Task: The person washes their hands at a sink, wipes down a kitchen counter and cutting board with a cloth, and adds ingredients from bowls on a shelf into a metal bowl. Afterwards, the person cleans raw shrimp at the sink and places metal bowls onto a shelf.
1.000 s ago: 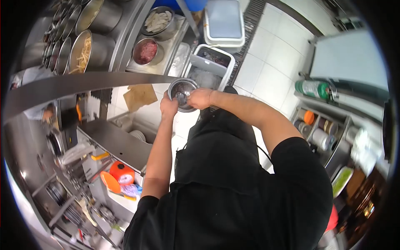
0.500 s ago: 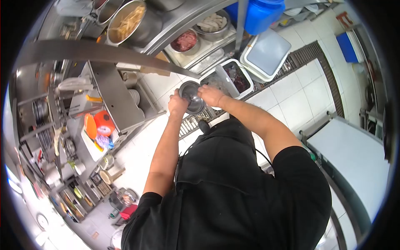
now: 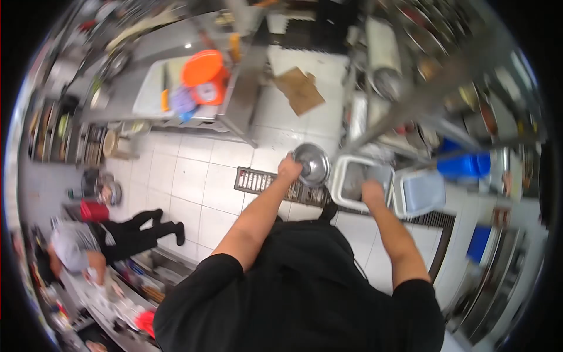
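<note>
Grips the bowl (image 3: 316, 163) by its left edge with the left hand (image 3: 290, 168), curled closed on the metal. Holds it out above the floor (image 3: 190, 174), hollow side showing, just left of the bin (image 3: 335, 185) and near the drain grate (image 3: 252, 180). Has the right hand (image 3: 373, 192) at the bin, toward its right side; cannot tell whether inside the mouth or only above it. Too blurred there to tell how far open, or whether holding anything. Has a lidded tub (image 3: 424, 192) just right of the bin.

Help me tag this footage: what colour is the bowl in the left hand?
The metal bowl is silver-grey, best seen in the head view.
</note>
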Tool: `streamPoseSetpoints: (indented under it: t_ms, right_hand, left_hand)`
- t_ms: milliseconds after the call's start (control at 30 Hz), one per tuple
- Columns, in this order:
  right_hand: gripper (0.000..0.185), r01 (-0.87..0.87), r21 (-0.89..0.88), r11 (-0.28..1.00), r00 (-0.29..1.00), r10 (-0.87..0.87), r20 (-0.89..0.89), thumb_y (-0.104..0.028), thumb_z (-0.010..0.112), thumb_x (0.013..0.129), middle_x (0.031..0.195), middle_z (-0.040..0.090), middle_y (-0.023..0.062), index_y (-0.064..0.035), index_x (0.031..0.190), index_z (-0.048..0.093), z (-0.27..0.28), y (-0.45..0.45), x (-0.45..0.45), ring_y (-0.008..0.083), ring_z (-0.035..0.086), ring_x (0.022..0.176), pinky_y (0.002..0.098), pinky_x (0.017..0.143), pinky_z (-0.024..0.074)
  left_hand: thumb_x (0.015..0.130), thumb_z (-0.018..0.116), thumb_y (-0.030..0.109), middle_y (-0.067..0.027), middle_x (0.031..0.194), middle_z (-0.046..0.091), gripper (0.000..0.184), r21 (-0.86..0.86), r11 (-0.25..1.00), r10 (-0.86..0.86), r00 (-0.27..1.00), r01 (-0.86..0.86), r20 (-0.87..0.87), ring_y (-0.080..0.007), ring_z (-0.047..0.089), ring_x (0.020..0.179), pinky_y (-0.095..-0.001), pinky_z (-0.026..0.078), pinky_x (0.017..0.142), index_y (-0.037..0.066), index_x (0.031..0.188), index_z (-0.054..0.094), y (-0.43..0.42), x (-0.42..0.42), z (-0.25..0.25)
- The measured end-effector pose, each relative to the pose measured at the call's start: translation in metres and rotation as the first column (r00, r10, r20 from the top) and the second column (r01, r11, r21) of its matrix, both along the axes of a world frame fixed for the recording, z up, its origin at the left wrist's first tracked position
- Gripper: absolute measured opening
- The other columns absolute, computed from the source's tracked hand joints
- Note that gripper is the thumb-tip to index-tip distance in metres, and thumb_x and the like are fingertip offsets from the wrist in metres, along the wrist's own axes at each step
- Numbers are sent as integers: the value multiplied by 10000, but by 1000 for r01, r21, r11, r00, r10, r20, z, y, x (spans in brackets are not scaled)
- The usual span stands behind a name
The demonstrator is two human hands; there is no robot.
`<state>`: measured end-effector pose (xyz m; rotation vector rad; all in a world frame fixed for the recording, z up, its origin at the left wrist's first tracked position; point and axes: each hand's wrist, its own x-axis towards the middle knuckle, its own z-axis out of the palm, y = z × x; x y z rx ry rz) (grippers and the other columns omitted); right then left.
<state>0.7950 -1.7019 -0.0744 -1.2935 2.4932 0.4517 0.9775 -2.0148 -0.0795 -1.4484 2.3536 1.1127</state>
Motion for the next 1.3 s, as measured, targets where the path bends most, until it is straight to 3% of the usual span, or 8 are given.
streamPoseSetpoints:
  t_ms: [133,167,300,367,567,667,867,1300]
  right_hand:
    - [245,245,70,967,961,-252,117,-119,599,916,1145,739,185,-44,1099,743,-16,-41,4,384,706,1088,462,919,581]
    - [300,240,83,967,968,-245,58,-147,617,896,1219,700,205,-49,1164,709,1,-59,21,398,679,1134,472,952,563]
    - [585,126,158,979,982,-146,117,-250,693,849,1445,545,250,-70,1391,566,44,-149,74,426,559,1299,490,1063,492]
    - [570,19,198,980,964,-71,257,-249,700,867,1445,540,243,-70,1391,566,55,-235,104,409,576,1285,468,1060,503]
    - [569,-125,-557,821,842,384,378,-278,684,915,1324,595,293,-9,1396,542,133,-509,238,451,592,1204,487,1021,499]
    - [651,-163,-598,785,863,407,298,-223,620,944,1514,357,396,11,1512,404,180,-618,277,506,500,1330,496,1061,489]
    - [758,-46,-401,915,985,107,132,-149,543,912,1467,304,510,40,1574,226,96,-792,268,528,616,1187,538,981,534]
    - [522,34,-328,944,935,86,345,-149,641,883,1264,553,348,-46,1360,454,139,-819,234,439,724,940,486,792,612]
  left_hand:
    - [798,656,202,-266,1104,711,564,288,909,363,912,-302,-188,-374,728,976,-450,585,866,16,1326,592,-72,165,-23]
    - [797,639,152,-246,1011,721,525,230,887,442,878,-400,-180,-333,735,769,-412,604,638,-10,1295,605,-89,217,-58]
    - [858,579,108,-86,627,589,243,477,424,901,411,-770,-140,-165,560,442,-326,413,333,-25,1046,654,-122,405,-62]
    - [874,587,107,-155,786,625,369,458,208,978,192,-864,-82,-197,613,516,-300,394,313,-21,1220,568,-129,477,-48]
    - [882,553,78,-164,899,651,409,555,-44,980,-143,-831,-138,-193,617,545,-259,404,353,31,1283,487,-158,564,-11]
    - [860,526,50,-150,892,650,428,629,-71,944,-255,-775,-208,-188,609,548,-248,400,368,46,1286,482,-188,561,8]
    - [846,520,28,-117,859,634,347,717,-45,868,-383,-695,-316,-171,568,540,-237,357,383,68,1191,510,-284,546,60]
    - [879,560,61,-70,840,619,92,625,207,809,-227,-753,-543,-145,547,593,-244,381,460,0,947,574,-642,521,170]
